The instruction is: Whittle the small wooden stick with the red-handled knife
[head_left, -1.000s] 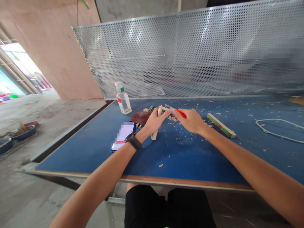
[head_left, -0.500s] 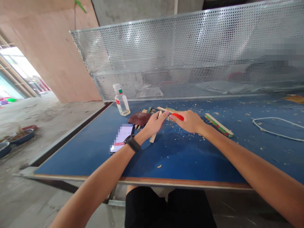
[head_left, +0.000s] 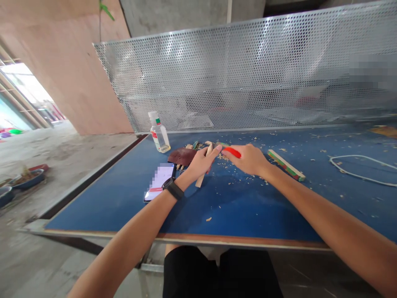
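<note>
My left hand (head_left: 200, 163), with a black watch at its wrist, is closed round a pale wooden stick (head_left: 200, 181). The stick's lower end slants down towards the blue table (head_left: 229, 207), and its upper end shows above the fingers. My right hand (head_left: 250, 159) grips a knife (head_left: 233, 152) by its red handle. Its blade points left to the upper part of the stick, where my left thumb lies close to or against the blade; contact is too small to tell. Wood shavings (head_left: 228, 164) are scattered under and around both hands.
A dark red-brown pouch-like piece (head_left: 182, 156) and a phone (head_left: 159, 182) lie left of my hands. Behind them stands a clear bottle (head_left: 160, 137). To the right are a painted wood strip (head_left: 285, 165) and a white cord (head_left: 356, 155). A perforated metal panel (head_left: 217, 78) closes the far side.
The knife and both hands have barely moved. The blade sits slightly nearer the stick's upper end, and the whole view has shifted a little.
</note>
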Demonstrator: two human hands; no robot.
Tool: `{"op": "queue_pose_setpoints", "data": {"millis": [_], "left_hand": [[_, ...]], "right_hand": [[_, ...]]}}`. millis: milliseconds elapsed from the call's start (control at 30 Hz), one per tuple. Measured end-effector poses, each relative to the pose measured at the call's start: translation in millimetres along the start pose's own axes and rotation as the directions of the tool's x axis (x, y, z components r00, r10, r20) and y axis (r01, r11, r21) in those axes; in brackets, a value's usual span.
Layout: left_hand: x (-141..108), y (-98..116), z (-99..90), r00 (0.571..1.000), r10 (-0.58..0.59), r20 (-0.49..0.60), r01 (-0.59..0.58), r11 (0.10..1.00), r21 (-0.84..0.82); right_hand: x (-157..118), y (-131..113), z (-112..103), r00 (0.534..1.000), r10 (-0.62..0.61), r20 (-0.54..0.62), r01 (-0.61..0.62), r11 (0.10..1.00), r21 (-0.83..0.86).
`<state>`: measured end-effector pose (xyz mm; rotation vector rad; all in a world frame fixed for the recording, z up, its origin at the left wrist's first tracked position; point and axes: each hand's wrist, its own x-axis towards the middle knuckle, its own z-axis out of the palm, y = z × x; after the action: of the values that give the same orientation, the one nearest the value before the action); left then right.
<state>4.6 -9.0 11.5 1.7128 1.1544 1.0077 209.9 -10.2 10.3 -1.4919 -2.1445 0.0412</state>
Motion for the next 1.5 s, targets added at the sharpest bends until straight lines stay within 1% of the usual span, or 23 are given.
{"op": "queue_pose_setpoints", "data": {"millis": [100, 167, 233, 400, 500, 633, 700, 767, 800, 867, 933, 1000, 1133, 1267, 1333, 1400, 1500], "left_hand": [[0, -1, 0.2, 1.0, 0.003, 0.017, -0.003, 1.0, 0.021], [1, -2, 0.2, 1.0, 0.005, 0.03, -0.006, 1.0, 0.028], [1, -1, 0.0, 0.999, 0.008, 0.052, -0.009, 1.0, 0.022], [-1, -2, -0.9, 0.997, 0.005, 0.077, -0.004, 1.0, -0.019], [-1, -3, -0.8, 0.996, 0.014, 0.088, -0.015, 1.0, 0.009], [0, -4, -1.4, 0.997, 0.016, 0.076, -0.019, 0.999, 0.027], [1, -6, -2.2, 0.997, -0.014, 0.073, 0.01, 0.998, 0.06], [3, -8, -3.0, 0.994, -0.076, 0.075, 0.068, 0.992, 0.103], [3, -9, -3.3, 0.991, -0.106, 0.08, 0.097, 0.989, 0.114], [4, -12, -3.5, 0.986, -0.14, 0.096, 0.129, 0.986, 0.108], [4, -13, -3.5, 0.986, -0.139, 0.096, 0.129, 0.987, 0.1], [4, -15, -3.4, 0.991, -0.108, 0.074, 0.1, 0.989, 0.107], [6, -17, -4.2, 0.999, -0.031, 0.027, 0.027, 0.987, 0.158], [7, -18, -6.6, 0.998, 0.007, -0.062, 0.007, 0.975, 0.224], [8, -19, -8.0, 0.996, 0.02, -0.09, 0.003, 0.969, 0.248], [9, -21, -9.1, 0.996, 0.018, -0.088, 0.005, 0.968, 0.252], [9, -23, -9.6, 0.999, -0.014, -0.04, 0.023, 0.972, 0.232]], "right_hand": [[-2, -1, 0, 0.983, -0.148, 0.108, 0.142, 0.988, 0.063], [-3, -2, 1, 0.969, -0.202, 0.143, 0.189, 0.977, 0.096], [-3, -2, 1, 0.969, -0.193, 0.153, 0.175, 0.977, 0.121], [2, 6, -2, 0.99, -0.083, 0.116, 0.063, 0.984, 0.169], [4, 10, -3, 0.994, -0.036, 0.105, 0.023, 0.992, 0.125], [5, 9, -1, 0.998, 0.017, 0.062, -0.02, 0.999, 0.048], [5, 8, 0, 0.999, 0.036, 0.026, -0.037, 0.998, 0.041], [6, 8, 0, 0.998, 0.059, -0.01, -0.059, 0.997, 0.047], [5, 8, 0, 0.998, 0.058, -0.011, -0.057, 0.997, 0.057], [5, 10, 0, 1.0, 0.012, 0.029, -0.014, 0.997, 0.078], [4, 11, 1, 0.994, -0.063, 0.085, 0.056, 0.995, 0.087], [3, 11, 3, 0.988, -0.104, 0.118, 0.093, 0.991, 0.096], [4, 10, 5, 0.98, -0.131, 0.147, 0.109, 0.983, 0.149], [4, 10, 6, 0.974, -0.159, 0.159, 0.133, 0.978, 0.163], [4, 10, 6, 0.975, -0.16, 0.153, 0.134, 0.977, 0.166], [4, 10, 7, 0.975, -0.16, 0.154, 0.135, 0.978, 0.159], [4, 10, 8, 0.973, -0.16, 0.169, 0.138, 0.981, 0.134]]}}
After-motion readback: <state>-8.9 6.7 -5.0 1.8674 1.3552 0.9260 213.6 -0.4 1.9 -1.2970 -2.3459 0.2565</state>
